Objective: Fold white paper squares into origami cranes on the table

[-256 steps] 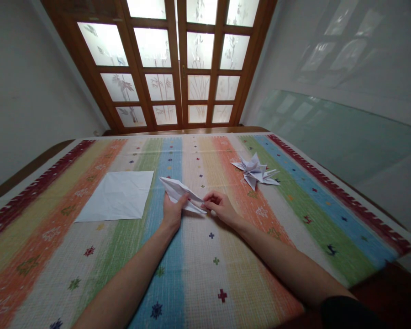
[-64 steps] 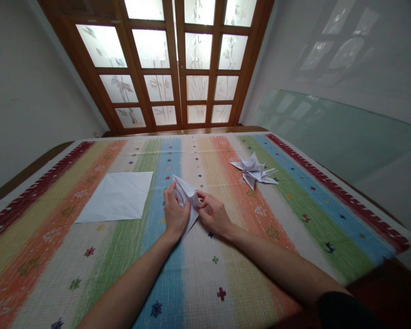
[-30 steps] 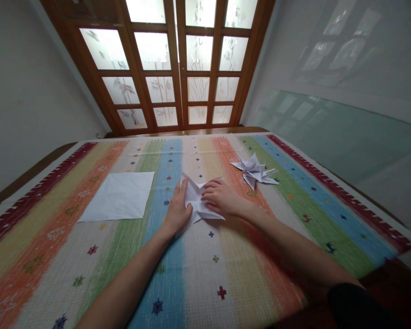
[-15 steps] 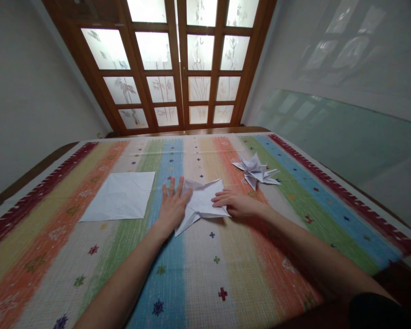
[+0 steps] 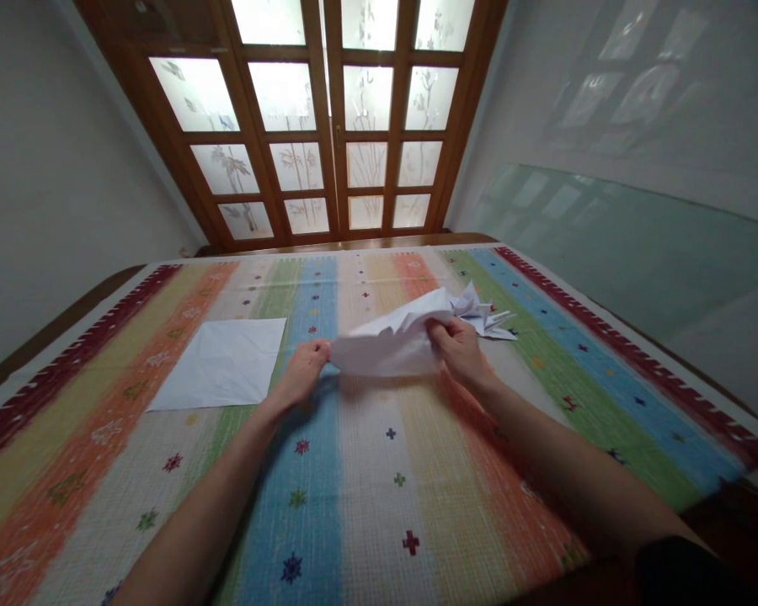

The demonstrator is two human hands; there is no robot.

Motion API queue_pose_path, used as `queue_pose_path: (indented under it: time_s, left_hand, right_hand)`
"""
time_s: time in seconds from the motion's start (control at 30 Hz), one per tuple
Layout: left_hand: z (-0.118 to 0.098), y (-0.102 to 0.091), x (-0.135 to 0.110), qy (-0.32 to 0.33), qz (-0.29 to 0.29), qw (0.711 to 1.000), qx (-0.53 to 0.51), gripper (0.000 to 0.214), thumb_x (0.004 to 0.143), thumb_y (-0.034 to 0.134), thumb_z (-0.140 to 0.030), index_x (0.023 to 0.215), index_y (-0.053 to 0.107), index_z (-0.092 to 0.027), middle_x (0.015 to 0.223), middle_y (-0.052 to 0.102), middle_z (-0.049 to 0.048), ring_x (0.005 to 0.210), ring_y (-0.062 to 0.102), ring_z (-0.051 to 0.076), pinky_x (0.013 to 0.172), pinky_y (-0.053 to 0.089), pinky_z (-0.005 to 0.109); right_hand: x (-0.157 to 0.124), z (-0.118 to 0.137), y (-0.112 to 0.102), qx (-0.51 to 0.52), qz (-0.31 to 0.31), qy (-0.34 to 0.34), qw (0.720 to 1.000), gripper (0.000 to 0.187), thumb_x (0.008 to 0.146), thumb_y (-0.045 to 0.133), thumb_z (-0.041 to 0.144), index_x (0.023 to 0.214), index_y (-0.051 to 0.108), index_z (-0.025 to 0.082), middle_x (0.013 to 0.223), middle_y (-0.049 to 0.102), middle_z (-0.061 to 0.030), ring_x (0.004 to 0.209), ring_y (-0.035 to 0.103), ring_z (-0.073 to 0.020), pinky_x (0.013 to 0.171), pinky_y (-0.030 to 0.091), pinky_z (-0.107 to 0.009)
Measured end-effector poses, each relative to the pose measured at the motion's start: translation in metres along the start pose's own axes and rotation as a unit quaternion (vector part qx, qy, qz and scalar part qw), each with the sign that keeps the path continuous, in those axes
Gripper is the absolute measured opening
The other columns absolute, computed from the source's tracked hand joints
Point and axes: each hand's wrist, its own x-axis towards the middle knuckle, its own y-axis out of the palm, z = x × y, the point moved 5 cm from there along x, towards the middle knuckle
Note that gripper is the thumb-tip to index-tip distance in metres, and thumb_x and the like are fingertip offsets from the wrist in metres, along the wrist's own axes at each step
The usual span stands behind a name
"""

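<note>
A creased sheet of white paper point(image 5: 388, 341) is stretched between my two hands, tilted and raised off the tablecloth. My left hand point(image 5: 306, 366) pinches its left corner between thumb and fingers. On the other side, my right hand point(image 5: 458, 345) grips the right part, fingers closed over the edge. Just behind that hand lie folded white paper figures point(image 5: 480, 316), partly covered by the sheet. To the left of my left hand, a flat white square of paper point(image 5: 224, 362) rests on the cloth.
A striped, colourful tablecloth point(image 5: 379, 522) covers the table. Beyond its far edge stand wooden doors with frosted panes point(image 5: 294, 164). A pale glass panel point(image 5: 612, 252) leans along the right wall.
Both hands were flat on the paper before. Now they grip its two ends, and the sheet has been lifted and pulled out wider. The square paper and folded figures stay in place.
</note>
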Motion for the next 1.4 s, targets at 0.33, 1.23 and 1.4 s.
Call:
queue_pose_path:
  time_s: [0.33, 1.23, 1.4]
  left_hand:
    - [-0.007, 0.030, -0.023, -0.213, 0.026, 0.974, -0.072, 0.034, 0.082, 0.054, -0.039, 0.101, 0.064, -0.012, 0.100, 0.072, 0.0108, 0.088, 0.068, 0.023, 0.079, 0.052, 0.033]
    - [-0.013, 0.084, -0.031, 0.048, 0.327, 0.861, 0.387, 0.085, 0.087, 0.033, -0.071, 0.152, 0.024, -0.017, 0.159, 0.021, 0.0120, 0.147, 0.013, 0.036, 0.116, 0.014, 0.059]
    - [-0.010, 0.083, -0.031, 0.055, 0.319, 0.863, 0.387, 0.084, 0.088, 0.029, -0.070, 0.152, 0.024, -0.016, 0.158, 0.023, 0.0118, 0.147, 0.014, 0.035, 0.117, 0.014, 0.057]
  right_hand:
    - [0.000, -0.028, 0.018, -0.124, -0.042, 0.028, 0.991, 0.042, 0.078, 0.054, 0.027, 0.119, 0.057, 0.021, 0.115, 0.066, -0.0096, 0.099, 0.063, -0.0236, 0.090, 0.050, -0.040]
    - [-0.031, -0.022, 0.043, -0.504, 0.109, -0.034, 0.856, 0.053, 0.087, 0.047, 0.018, 0.140, 0.045, 0.012, 0.143, 0.047, -0.0223, 0.121, 0.052, -0.0365, 0.098, 0.043, -0.053]
    - [-0.038, -0.027, 0.084, -0.507, 0.292, -0.164, 0.794, 0.065, 0.093, 0.044, 0.042, 0.145, 0.035, 0.004, 0.154, 0.030, -0.0220, 0.144, 0.026, -0.0333, 0.115, 0.025, -0.049]
